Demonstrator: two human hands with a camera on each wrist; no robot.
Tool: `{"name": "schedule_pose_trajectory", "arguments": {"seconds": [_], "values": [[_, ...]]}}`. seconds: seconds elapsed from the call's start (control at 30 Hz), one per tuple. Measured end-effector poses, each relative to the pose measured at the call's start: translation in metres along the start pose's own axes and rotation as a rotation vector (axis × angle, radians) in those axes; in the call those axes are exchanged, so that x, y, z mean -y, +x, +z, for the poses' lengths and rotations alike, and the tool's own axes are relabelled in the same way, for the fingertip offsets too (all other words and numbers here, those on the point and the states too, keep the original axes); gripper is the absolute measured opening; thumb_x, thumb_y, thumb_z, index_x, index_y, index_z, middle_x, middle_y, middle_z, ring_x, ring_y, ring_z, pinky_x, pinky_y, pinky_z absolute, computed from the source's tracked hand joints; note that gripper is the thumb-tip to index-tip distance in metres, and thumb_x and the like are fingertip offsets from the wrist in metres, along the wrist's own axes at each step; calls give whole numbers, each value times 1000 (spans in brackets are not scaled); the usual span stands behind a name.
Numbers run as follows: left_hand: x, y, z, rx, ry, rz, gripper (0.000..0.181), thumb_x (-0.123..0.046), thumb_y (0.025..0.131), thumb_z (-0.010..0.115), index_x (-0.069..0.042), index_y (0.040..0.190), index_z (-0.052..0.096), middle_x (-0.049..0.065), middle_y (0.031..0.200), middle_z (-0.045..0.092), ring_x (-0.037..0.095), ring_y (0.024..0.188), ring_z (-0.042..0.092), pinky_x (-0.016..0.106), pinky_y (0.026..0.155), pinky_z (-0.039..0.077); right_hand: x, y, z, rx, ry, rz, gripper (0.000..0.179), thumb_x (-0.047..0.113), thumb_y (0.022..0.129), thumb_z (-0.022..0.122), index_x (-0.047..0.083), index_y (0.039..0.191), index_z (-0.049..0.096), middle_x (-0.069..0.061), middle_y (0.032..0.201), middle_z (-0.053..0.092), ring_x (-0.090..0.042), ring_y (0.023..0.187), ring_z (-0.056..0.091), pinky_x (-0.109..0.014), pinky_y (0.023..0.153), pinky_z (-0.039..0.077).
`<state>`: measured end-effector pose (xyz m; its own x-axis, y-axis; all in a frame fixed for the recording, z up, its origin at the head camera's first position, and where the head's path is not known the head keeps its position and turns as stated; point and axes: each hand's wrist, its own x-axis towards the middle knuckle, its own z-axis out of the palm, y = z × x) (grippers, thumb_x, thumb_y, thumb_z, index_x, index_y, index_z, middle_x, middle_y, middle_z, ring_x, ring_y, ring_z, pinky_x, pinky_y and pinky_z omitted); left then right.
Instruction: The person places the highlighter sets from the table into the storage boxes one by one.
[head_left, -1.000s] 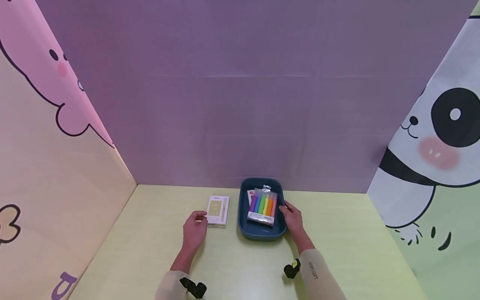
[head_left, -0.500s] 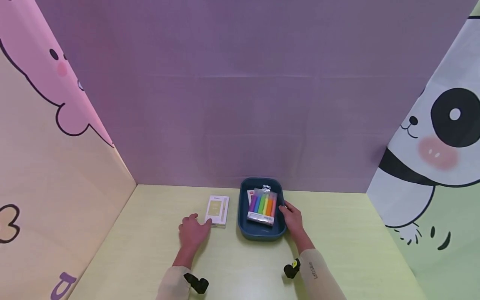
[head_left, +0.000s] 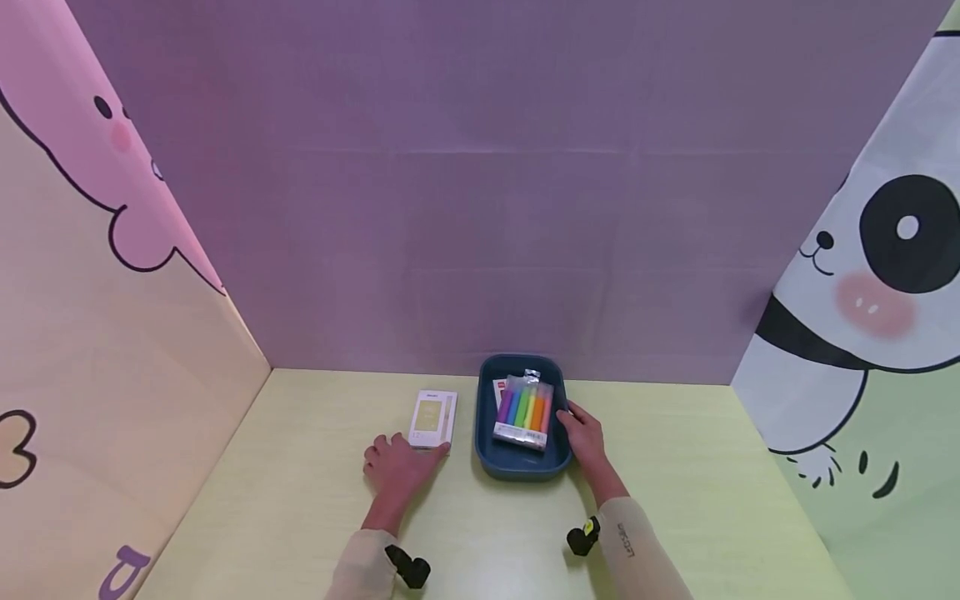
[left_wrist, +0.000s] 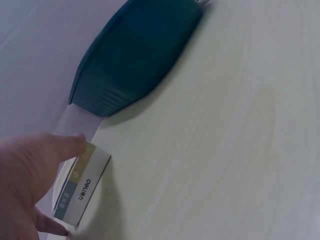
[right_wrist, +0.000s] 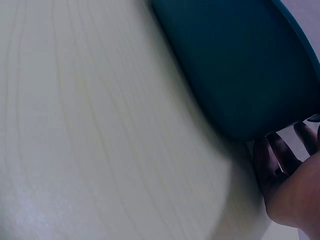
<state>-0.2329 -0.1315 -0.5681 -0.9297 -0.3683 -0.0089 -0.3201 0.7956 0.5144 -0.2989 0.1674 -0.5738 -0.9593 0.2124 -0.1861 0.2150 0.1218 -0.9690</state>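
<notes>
A small white box [head_left: 432, 421] with a gold panel on top lies on the table, left of a dark blue tray [head_left: 522, 469]. My left hand [head_left: 397, 467] is spread at the box's near end, thumb at its right corner and the other fingers off to its left. In the left wrist view, the box's printed end [left_wrist: 86, 187] shows between thumb and a lower finger. With my right hand [head_left: 585, 433] I hold the tray's right wall, thumb at the rim and fingers outside. Inside the tray is a clear pack of coloured markers [head_left: 527, 410].
A white and red item [head_left: 499, 387] lies partly hidden under the marker pack. Behind the pale wooden table [head_left: 495, 542] rises a purple backdrop [head_left: 450, 208], with printed cartoon panels on both sides. The tray stands close to that back wall.
My left hand has shifted right along the box's near end, its thumb going from the left side to the right corner. My right hand and the tray have stayed put.
</notes>
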Motion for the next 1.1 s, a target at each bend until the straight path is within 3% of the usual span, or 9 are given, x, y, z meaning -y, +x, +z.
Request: {"name": "schedule_pose_trajectory", "arguments": {"seconds": [0.17,0.47,0.73,0.93,1.03,1.1], "values": [[-3,0,0,-21,6,8,86,-67,70,70,9,106,55,27,106,44,44,103,39,56,82,38,0,2,0,0,-4,-1,50,24,97,57,1,141,50,-24,144,43,-39,130,41,-50,107,34],[-5,1,5,-44,-44,18,76,-59,71,74,8,103,60,26,111,47,44,108,38,58,87,36,0,1,-1,9,-5,3,50,24,98,56,1,141,49,-24,145,42,-40,131,39,-50,107,33],[-4,3,10,-75,-117,9,79,-54,68,79,11,108,55,27,110,47,43,109,39,55,93,34,0,1,0,2,1,8,50,24,97,57,1,141,49,-24,144,43,-39,129,41,-50,107,33],[-4,7,12,-92,-293,-1,74,-38,66,86,5,110,45,21,93,56,38,87,55,47,76,45,-1,3,0,-6,-6,7,50,24,97,57,0,140,50,-25,143,44,-39,128,43,-50,107,34],[-2,8,11,-68,-406,2,79,-26,67,86,4,122,38,22,95,61,36,83,61,47,70,49,-1,2,1,-3,-8,8,50,25,97,57,0,140,50,-25,142,45,-39,127,43,-50,107,34],[0,9,10,-43,-451,18,82,-21,69,84,4,130,35,25,102,61,37,87,61,49,73,49,-1,2,1,-2,-6,2,51,25,96,58,0,140,50,-25,141,46,-39,126,44,-50,106,35]]}}
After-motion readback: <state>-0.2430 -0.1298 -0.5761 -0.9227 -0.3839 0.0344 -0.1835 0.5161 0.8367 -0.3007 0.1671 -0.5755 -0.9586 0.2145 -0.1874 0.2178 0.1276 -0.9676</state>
